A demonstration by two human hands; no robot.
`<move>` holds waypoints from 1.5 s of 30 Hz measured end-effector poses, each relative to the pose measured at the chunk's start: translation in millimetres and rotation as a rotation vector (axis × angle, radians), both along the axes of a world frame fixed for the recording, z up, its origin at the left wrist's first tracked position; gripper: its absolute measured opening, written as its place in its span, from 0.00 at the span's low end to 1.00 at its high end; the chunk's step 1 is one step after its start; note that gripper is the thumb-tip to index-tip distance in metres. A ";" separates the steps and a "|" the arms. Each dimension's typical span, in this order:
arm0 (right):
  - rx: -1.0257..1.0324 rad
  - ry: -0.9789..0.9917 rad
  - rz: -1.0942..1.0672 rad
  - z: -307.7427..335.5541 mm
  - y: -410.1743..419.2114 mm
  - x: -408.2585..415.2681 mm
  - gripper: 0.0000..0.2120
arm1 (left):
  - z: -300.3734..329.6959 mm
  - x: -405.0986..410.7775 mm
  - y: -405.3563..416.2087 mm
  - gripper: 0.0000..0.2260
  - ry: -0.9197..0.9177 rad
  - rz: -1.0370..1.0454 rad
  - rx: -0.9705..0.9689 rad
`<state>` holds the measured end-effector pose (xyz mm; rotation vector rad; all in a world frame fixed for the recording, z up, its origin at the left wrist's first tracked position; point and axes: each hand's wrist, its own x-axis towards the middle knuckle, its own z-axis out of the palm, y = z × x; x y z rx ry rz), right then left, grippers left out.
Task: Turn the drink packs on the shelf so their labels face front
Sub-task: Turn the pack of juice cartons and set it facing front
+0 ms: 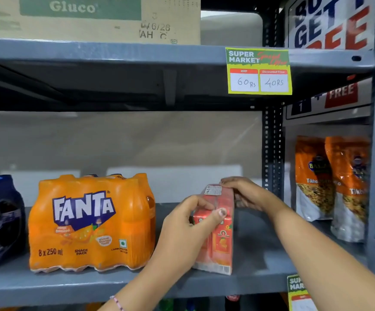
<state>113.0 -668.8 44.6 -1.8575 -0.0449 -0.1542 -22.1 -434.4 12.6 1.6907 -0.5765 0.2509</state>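
Juice-carton pack (218, 230), red/orange and shrink-wrapped, stands on the grey shelf (260, 261) with its narrow end toward the front, so both hands are on it, likely to swing the broad label face forward. Head view only. Left hand (182, 234) is on the pack's near-left side, fingers (201, 204) curled over the upper front edge, thumb pressed flat on the front face: closed on the pack. Right hand (247, 194) reaches in from the right, fingers (227, 181) hooked over the top rear corner, palm behind the pack, also gripping it. Both forearms angle up from below, wrists roughly straight. Fanta 8-pack (91, 223) sits left of the left fingers, label already front, apart from the cartons. Snack bags (332, 187) lie right of the right fingers, in the next bay.
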 end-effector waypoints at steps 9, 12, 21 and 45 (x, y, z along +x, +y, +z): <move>-0.099 -0.012 -0.049 -10.8 -30.1 -29.5 0.13 | -6.7 27.0 15.5 0.08 -0.038 0.294 -0.072; -0.144 0.019 -0.041 -7.8 -46.8 -48.3 0.13 | 2.8 37.0 -3.9 0.14 0.189 0.297 -0.281; 0.136 -0.131 -0.113 -33.0 -24.4 -64.2 0.20 | 11.2 49.7 -19.7 0.18 0.413 0.251 -0.233; 0.177 -0.369 -0.478 -57.2 -32.0 -138.6 0.22 | -21.8 19.1 -40.8 0.05 0.166 0.135 -0.491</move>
